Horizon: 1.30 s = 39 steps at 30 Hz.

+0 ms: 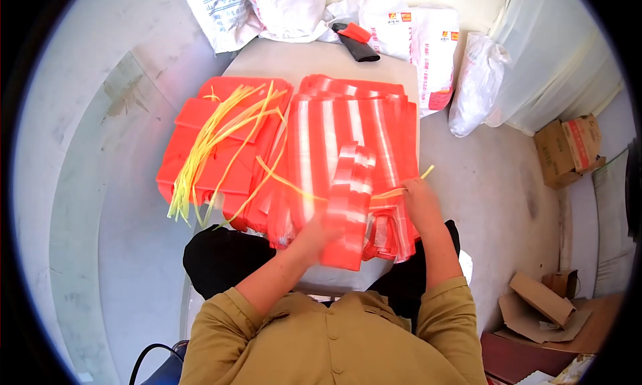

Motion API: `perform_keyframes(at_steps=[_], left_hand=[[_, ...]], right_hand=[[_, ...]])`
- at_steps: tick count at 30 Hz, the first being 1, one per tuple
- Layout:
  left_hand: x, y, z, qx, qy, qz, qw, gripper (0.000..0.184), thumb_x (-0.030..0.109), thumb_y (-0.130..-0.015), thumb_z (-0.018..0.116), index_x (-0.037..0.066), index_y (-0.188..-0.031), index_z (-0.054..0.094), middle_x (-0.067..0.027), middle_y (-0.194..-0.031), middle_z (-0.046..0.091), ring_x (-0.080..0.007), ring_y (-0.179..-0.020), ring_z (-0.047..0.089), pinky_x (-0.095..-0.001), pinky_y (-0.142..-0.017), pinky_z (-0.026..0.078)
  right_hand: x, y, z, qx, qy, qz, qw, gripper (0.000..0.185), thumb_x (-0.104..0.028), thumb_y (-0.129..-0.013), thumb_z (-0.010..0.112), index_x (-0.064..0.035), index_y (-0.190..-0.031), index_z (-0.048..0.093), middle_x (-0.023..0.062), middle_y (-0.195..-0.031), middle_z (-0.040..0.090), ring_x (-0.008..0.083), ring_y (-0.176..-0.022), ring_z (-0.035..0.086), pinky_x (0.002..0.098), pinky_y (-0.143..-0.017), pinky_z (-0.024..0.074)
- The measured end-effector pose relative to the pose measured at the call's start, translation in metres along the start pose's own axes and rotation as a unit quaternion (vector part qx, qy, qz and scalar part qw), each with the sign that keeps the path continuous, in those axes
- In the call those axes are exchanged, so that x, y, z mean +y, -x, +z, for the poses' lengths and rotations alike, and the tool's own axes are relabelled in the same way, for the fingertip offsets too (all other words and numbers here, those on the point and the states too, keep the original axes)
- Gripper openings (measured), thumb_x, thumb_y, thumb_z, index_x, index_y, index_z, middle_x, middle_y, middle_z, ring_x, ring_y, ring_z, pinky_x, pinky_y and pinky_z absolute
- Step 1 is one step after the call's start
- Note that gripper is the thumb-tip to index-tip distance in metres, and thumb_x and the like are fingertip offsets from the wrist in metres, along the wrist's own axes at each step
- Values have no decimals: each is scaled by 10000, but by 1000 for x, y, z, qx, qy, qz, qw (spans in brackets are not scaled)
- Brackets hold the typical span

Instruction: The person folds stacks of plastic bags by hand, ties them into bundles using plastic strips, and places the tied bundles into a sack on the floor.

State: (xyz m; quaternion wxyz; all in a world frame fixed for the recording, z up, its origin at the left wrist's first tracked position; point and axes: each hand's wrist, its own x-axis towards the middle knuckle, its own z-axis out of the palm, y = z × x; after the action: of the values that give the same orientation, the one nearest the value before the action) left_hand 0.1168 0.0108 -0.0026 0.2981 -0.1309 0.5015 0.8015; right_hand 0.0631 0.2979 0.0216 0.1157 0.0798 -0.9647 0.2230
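Note:
My left hand is closed around the lower left side of a narrow folded bundle of red-and-white striped plastic. My right hand pinches a yellow strip, whose end sticks up past the fingers. That strip passes behind the folded bundle and comes out on its left. Under both hands lies a stack of red-and-white striped plastic sheets, with crumpled pieces at its front edge. Left of it sits a pile of folded red plastic, with a loose bunch of yellow strips across it.
White printed sacks stand along the table's far edge, beside a black and red item. A white plastic bag leans at the right. Cardboard boxes and opened cardboard lie on the right. My knees are below the table's near edge.

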Motion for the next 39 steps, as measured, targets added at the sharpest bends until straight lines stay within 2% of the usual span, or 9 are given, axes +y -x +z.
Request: perform_keyframes(at_steps=[3,6,12,20,24,29,32,36,39], left_hand=[[0,4,5,3,-18,40,999,779,-15,-882,701,31,-1543,292,-146,-1347,569,-218,-1153,616,-381,-984,533],[-11,0,5,18,-93,92,991,811,13,-899,705,31,-1565,243,-153,-1371,547,-208,-1193,591,-371,-1010,512],[-5,17,-11,25,-352,130,926,757,78,-969,648,40,-1592,220,-166,-1349,562,-226,-1135,622,-372,-936,531],[40,9,-16,72,-577,129,803,502,61,-942,639,46,-1435,542,-121,-1155,649,-288,-984,673,-388,-826,554],[51,1,-11,148,-697,297,636,291,55,-869,680,39,-1160,683,-127,-1036,650,-313,-924,651,-428,-827,541],[58,-29,-34,135,-763,397,492,126,45,-823,678,49,-949,684,-130,-956,656,-322,-819,625,-412,-833,517],[65,-30,-27,120,-801,275,518,78,54,-860,669,33,-935,667,-142,-894,673,-353,-802,634,-427,-796,517],[70,-21,-17,98,-608,195,763,132,55,-939,619,-13,-1032,683,-108,-918,721,-264,-869,687,-381,-817,535],[69,-29,-23,29,-416,152,896,207,59,-983,575,-28,-1132,689,-73,-982,735,-175,-939,693,-333,-841,545]], right_hand=[[6,5,-9,-60,69,63,994,186,-87,-935,623,-52,-1106,689,154,-1080,680,378,-990,664,475,-840,544],[-1,21,-3,2,76,37,996,248,-100,-937,625,-84,-1176,689,131,-1073,678,358,-984,669,461,-828,549],[-16,29,24,-28,48,-32,998,333,-131,-957,599,-101,-1282,661,114,-1031,677,339,-963,671,444,-803,551],[-21,14,33,-92,119,-41,988,133,-181,-959,553,-71,-951,626,122,-858,678,343,-853,684,476,-714,535],[-23,26,29,-114,155,-17,981,151,-199,-942,588,-77,-853,595,107,-792,670,349,-795,686,476,-668,531],[-38,38,23,16,-5,-39,999,132,-146,-906,674,-55,-1001,677,123,-889,713,335,-863,691,453,-730,550],[-51,37,17,64,-94,-39,993,259,-88,-884,706,-34,-1137,694,149,-1008,722,348,-934,686,428,-804,558],[-58,29,32,107,-184,-44,976,270,-104,-904,691,-64,-1170,712,159,-1105,715,339,-1061,672,429,-935,536],[-69,23,36,49,-309,12,950,302,-104,-922,675,-60,-1219,701,173,-1177,695,342,-1140,645,419,-993,513]])
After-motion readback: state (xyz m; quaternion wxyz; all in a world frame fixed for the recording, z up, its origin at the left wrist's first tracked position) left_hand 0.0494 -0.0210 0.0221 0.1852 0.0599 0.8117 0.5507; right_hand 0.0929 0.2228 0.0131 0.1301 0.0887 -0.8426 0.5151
